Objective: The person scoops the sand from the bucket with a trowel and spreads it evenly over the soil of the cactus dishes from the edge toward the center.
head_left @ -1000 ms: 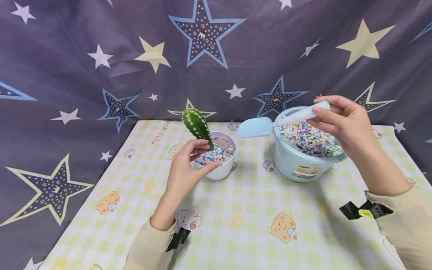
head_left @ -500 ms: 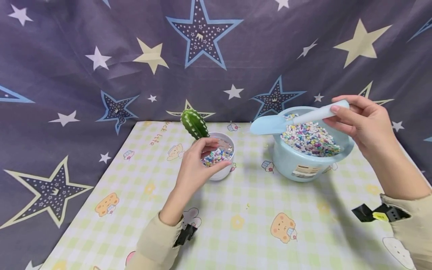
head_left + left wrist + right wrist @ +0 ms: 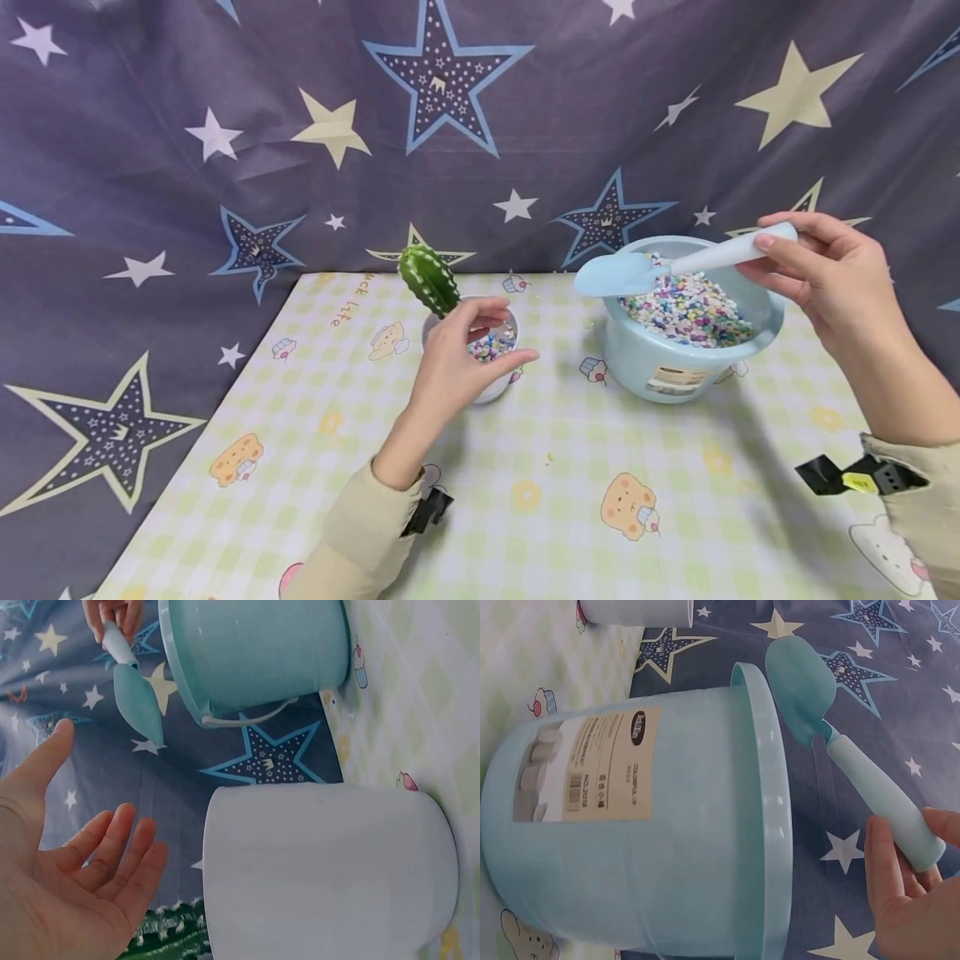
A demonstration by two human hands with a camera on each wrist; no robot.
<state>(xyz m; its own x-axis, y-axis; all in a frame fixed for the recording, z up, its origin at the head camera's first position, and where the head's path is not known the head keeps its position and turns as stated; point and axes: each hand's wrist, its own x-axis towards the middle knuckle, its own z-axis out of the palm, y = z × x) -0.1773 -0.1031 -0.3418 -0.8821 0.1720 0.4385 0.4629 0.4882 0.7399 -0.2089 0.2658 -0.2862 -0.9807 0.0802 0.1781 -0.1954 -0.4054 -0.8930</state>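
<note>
My right hand (image 3: pixel 847 279) pinches the handle end of a light blue hand trowel (image 3: pixel 618 275), its blade above the left rim of the light blue bucket (image 3: pixel 630 354). Multicoloured pebbles (image 3: pixel 686 312) fill much of that bucket. A green cactus (image 3: pixel 429 279) leans left in the white pot (image 3: pixel 491 392), where similar pebbles lie around it. In front of the pot is my left hand (image 3: pixel 450 367), thumb and fingers spread apart, holding nothing and hiding part of the pot. The left wrist view shows its bare palm (image 3: pixel 75 900) beside the pot's rim.
A checked tablecloth (image 3: pixel 570 517) with cartoon prints covers the table. Behind it hangs a dark curtain (image 3: pixel 285 67) with stars. A printed label (image 3: pixel 607 765) is on the bucket's side, and its thin handle (image 3: pixel 251 718) hangs down.
My left hand has come off the cactus and shifted right across the pot's front. My right hand has moved right with the trowel, bringing the blade from beside the bucket over its rim.
</note>
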